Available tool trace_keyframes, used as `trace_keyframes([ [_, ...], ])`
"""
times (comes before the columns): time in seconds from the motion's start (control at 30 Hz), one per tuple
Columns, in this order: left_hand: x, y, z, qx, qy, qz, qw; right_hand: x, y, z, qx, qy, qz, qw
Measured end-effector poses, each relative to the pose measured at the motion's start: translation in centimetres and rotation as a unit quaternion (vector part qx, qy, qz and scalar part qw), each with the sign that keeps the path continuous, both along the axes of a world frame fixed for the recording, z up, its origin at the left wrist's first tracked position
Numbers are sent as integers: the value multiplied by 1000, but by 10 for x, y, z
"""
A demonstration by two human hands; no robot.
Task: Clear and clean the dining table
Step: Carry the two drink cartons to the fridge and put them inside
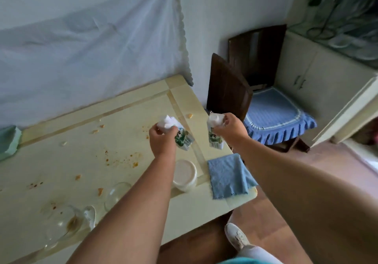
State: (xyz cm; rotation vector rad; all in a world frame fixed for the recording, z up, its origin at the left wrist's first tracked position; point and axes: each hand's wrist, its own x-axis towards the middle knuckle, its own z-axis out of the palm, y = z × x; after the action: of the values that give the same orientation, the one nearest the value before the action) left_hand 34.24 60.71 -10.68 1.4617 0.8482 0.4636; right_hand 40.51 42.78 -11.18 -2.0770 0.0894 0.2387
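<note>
One carton (185, 140) gripped in left hand (161, 139), another carton (214, 138) in right hand (230, 126), above table (86, 153).

Dark wooden chair (229, 88) with blue cushion (274, 116) stands beside a cream cabinet (319, 79). Pale sheet (92, 55) hangs on the wall. White shoe (237, 237) on wood floor (266, 212).

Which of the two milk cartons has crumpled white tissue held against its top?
The carton in the left hand, the left carton: white tissue bunches at its top. The right carton, in the right hand, has none.
</note>
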Motion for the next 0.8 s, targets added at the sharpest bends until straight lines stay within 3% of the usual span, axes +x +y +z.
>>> trace_keyframes([
  [0.13, -7, -28, 4, -117, 38, -143, 982, -22, -38, 1, 48, 19, -109, 993],
  [0.3, -10, -61, -3, -177, 88, -255, 946, -42, -75, 8, 91, 25, -168, 981],
  [0.53, -3, -122, -5, -219, 123, -357, 900, -67, -128, 16, 136, 39, -204, 969],
  [0.8, -13, -223, -6, -203, 133, -454, 857, -105, -212, 23, 152, 19, -256, 954],
])
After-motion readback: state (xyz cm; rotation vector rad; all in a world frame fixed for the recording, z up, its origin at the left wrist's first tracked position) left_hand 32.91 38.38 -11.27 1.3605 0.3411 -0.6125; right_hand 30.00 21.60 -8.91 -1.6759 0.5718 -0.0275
